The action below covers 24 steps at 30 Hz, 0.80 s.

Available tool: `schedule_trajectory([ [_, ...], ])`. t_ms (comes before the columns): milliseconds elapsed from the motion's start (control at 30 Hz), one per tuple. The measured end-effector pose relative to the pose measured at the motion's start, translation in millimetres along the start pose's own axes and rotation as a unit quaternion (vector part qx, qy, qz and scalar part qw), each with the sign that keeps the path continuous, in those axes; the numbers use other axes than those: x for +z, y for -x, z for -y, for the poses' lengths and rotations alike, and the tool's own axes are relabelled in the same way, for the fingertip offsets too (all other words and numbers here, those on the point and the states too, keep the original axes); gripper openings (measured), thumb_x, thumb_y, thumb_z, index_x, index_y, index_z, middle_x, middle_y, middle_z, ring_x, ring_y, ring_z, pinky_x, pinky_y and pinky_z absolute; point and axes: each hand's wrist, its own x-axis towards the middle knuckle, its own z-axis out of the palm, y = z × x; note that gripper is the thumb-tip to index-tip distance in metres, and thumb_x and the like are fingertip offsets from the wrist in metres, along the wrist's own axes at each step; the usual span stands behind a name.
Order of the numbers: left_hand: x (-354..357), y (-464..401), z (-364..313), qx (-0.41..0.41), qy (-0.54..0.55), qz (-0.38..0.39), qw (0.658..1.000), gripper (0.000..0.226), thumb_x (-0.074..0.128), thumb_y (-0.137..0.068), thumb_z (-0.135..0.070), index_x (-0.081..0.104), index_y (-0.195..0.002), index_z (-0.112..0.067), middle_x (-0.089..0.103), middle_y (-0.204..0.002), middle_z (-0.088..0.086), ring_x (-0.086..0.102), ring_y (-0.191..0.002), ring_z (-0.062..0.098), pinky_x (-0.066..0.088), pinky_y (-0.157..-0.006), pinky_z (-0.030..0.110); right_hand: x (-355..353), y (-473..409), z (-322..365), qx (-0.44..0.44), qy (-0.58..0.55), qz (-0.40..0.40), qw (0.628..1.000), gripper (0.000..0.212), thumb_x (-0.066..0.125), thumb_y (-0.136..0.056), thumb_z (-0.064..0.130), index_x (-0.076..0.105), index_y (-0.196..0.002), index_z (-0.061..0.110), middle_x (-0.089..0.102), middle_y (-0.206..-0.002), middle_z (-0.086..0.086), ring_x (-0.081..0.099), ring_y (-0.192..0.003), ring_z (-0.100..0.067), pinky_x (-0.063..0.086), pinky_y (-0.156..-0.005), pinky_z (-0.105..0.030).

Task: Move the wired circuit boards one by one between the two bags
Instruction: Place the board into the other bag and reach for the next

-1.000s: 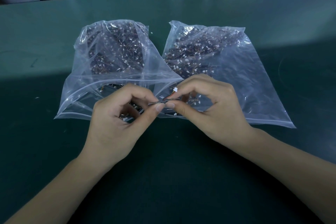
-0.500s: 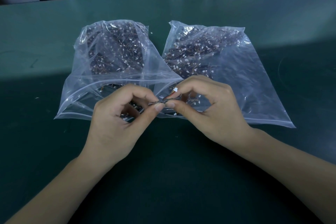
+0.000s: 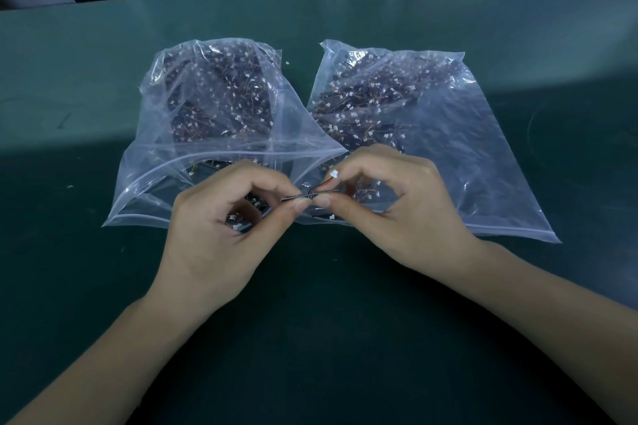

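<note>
— So, where does the circuit board (image 3: 303, 196) sit?

— Between the two hands, seen edge-on as a thin dark strip. The left hand (image 3: 221, 228) pinches its left end between thumb and forefinger; the right hand (image 3: 397, 207) pinches the right end the same way. The thumb tips nearly meet under the board.

— And the wire?

— Red and dark leads run up and to the right from the board to a small white connector (image 3: 334, 174), which sits just beside the right forefinger, above the pinch.

— Where is all this relative to the bags?

— Over the near edges of the two clear plastic bags, at the spot where they meet. The left bag (image 3: 172, 148) has its mouth gaping toward the person; the right bag (image 3: 483, 155) lies flatter, its near edge on the green table (image 3: 310, 321). Both hold heaps of dark boards with white connectors, piled mostly toward the far end.

— Are the other fingers doing anything?

— They are curled loosely, clear of the board.
</note>
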Motion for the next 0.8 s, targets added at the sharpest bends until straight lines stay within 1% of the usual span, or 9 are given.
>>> schedule_trajectory([
  [100,0.0,0.9,1.2,0.0,-0.014,-0.007,1.0,0.005,0.074,-0.098,-0.025,0.071,-0.102,-0.027,0.072,-0.095,-0.018,0.071,-0.083,0.013,0.053,-0.065,0.02,-1.2,0.9,0.3,0.009,0.012,0.006,1.0,0.014,0.083,-0.092,0.02,0.078,-0.104,0.015,0.074,-0.097,0.012,0.068,-0.088,-0.014,0.053,-0.079,-0.026],
  [167,-1.0,1.4,2.6,0.004,-0.038,-0.021,0.999,0.009,0.073,-0.1,-0.021,0.072,-0.106,-0.027,0.073,-0.097,-0.015,0.071,-0.084,0.013,0.052,-0.067,0.019,-2.3,1.5,-0.5,0.034,0.047,0.04,0.998,0.034,0.083,-0.092,0.025,0.072,-0.124,0.023,0.072,-0.109,0.014,0.066,-0.093,-0.014,0.053,-0.086,-0.03],
  [233,-2.8,1.2,4.9,0.006,-0.068,-0.03,0.997,0.01,0.073,-0.101,-0.017,0.074,-0.107,-0.025,0.073,-0.095,-0.013,0.071,-0.085,0.015,0.052,-0.067,0.02,-2.6,2.6,-3.4,0.04,0.114,0.079,0.99,0.048,0.083,-0.089,0.026,0.065,-0.134,0.027,0.067,-0.115,0.015,0.062,-0.094,-0.012,0.051,-0.094,-0.034],
  [300,-4.8,1.0,7.9,0.02,-0.101,-0.014,0.995,0.007,0.07,-0.102,-0.016,0.076,-0.104,-0.019,0.072,-0.094,-0.008,0.069,-0.084,0.017,0.052,-0.065,0.025,-2.5,2.3,-5.3,0.039,0.176,0.112,0.977,0.048,0.08,-0.085,0.022,0.063,-0.13,0.028,0.064,-0.113,0.015,0.059,-0.095,-0.01,0.047,-0.098,-0.035],
  [367,-5.8,1.3,10.0,0.034,-0.127,0.01,0.991,0.012,0.066,-0.104,-0.016,0.078,-0.101,-0.014,0.072,-0.093,-0.005,0.068,-0.083,0.019,0.051,-0.063,0.03,-2.5,1.1,-4.9,0.041,0.199,0.125,0.971,0.041,0.075,-0.082,0.013,0.064,-0.119,0.026,0.062,-0.107,0.014,0.054,-0.092,-0.006,0.046,-0.095,-0.03],
  [433,-6.4,1.8,10.7,0.045,-0.136,0.029,0.989,0.015,0.065,-0.105,-0.017,0.079,-0.098,-0.013,0.071,-0.094,-0.006,0.067,-0.081,0.02,0.05,-0.062,0.034,-3.2,0.6,-4.1,0.052,0.184,0.105,0.976,0.035,0.071,-0.08,0.004,0.064,-0.108,0.023,0.061,-0.099,0.014,0.05,-0.087,-0.005,0.045,-0.086,-0.025],
  [533,-5.4,1.9,11.6,0.063,-0.154,0.034,0.986,0.015,0.069,-0.103,-0.018,0.081,-0.095,-0.012,0.07,-0.094,-0.005,0.068,-0.08,0.019,0.052,-0.06,0.04,-6.0,-0.4,-2.7,0.062,0.149,0.062,0.985,0.035,0.068,-0.08,-0.001,0.065,-0.105,0.023,0.062,-0.094,0.016,0.056,-0.088,-0.009,0.05,-0.079,-0.032],
  [700,-5.7,-0.3,12.5,0.111,-0.162,-0.001,0.981,0.012,0.076,-0.102,-0.019,0.084,-0.099,-0.01,0.072,-0.09,0.001,0.067,-0.076,0.018,0.051,-0.065,0.029,-6.4,0.1,1.2,0.056,0.134,0.046,0.988,0.033,0.068,-0.08,-0.001,0.066,-0.103,0.024,0.063,-0.096,0.018,0.059,-0.089,-0.012,0.052,-0.078,-0.038],
  [800,-6.6,-0.5,14.3,0.131,-0.176,0.007,0.976,0.012,0.078,-0.101,-0.021,0.085,-0.099,-0.011,0.073,-0.092,0.001,0.068,-0.077,0.018,0.054,-0.065,0.032,-6.1,0.1,0.9,0.057,0.129,0.044,0.989,0.032,0.068,-0.08,0.0,0.065,-0.101,0.024,0.063,-0.095,0.018,0.059,-0.089,-0.013,0.052,-0.077,-0.038],
])
